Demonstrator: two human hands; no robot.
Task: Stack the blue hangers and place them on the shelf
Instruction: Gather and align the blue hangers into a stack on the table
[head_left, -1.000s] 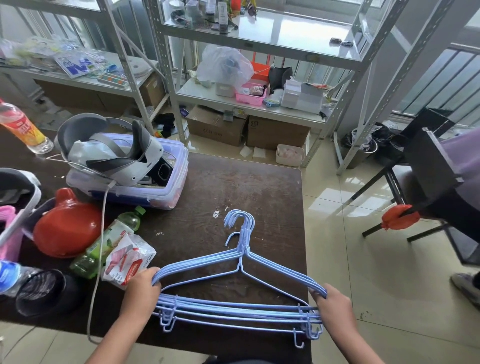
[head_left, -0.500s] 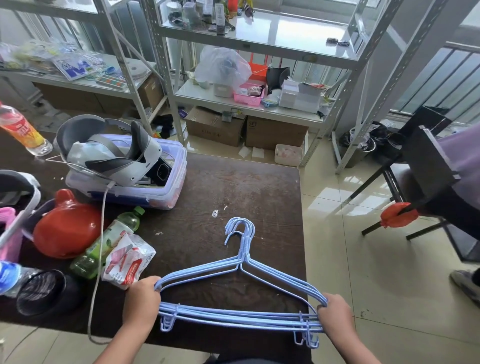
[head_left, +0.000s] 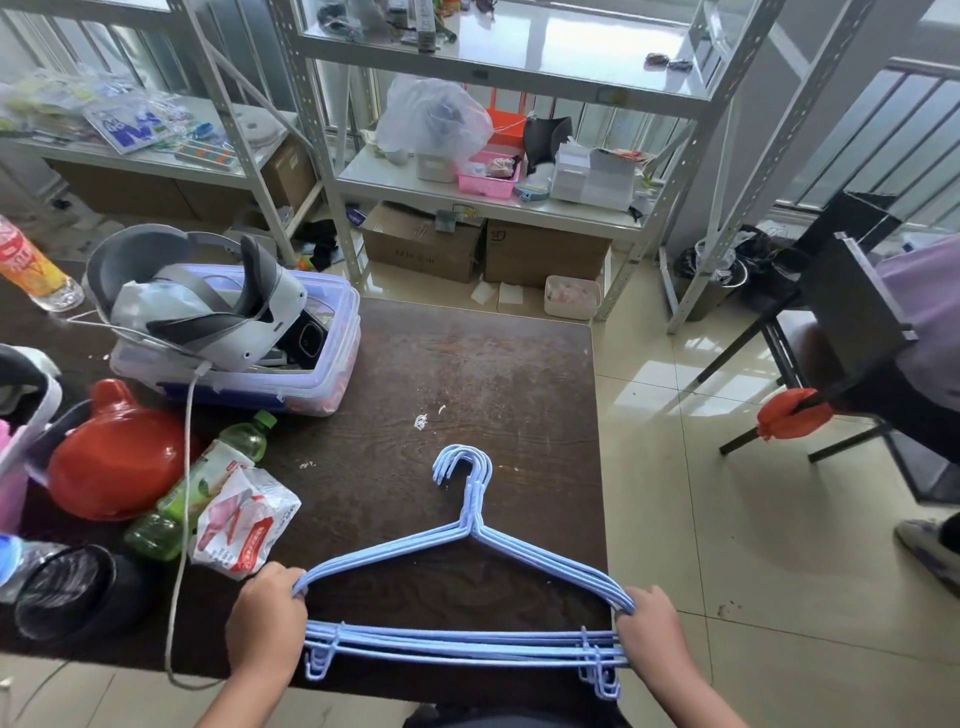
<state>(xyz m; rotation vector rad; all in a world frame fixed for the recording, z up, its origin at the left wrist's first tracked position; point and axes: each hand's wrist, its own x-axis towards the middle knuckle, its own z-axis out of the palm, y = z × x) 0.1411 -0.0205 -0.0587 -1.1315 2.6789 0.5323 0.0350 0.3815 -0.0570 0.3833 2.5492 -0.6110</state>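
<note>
Stacking step: my left hand (head_left: 267, 621) and right hand (head_left: 655, 638) grasp ends of thin blue wire hangers (head_left: 470, 587) on dark wooden counter (head_left: 467, 374). Next, I judge: lift bundle level toward grey metal shelf (head_left: 488, 205).

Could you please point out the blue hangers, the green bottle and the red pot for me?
blue hangers (head_left: 470, 530), head view, neck below the hooks.
green bottle (head_left: 228, 457), head view, upper body.
red pot (head_left: 117, 462), head view, domed lid.

Bare forearms, no sleeves visible; hands: left hand (head_left: 267, 629), right hand (head_left: 655, 640), apparently ringless.
</note>
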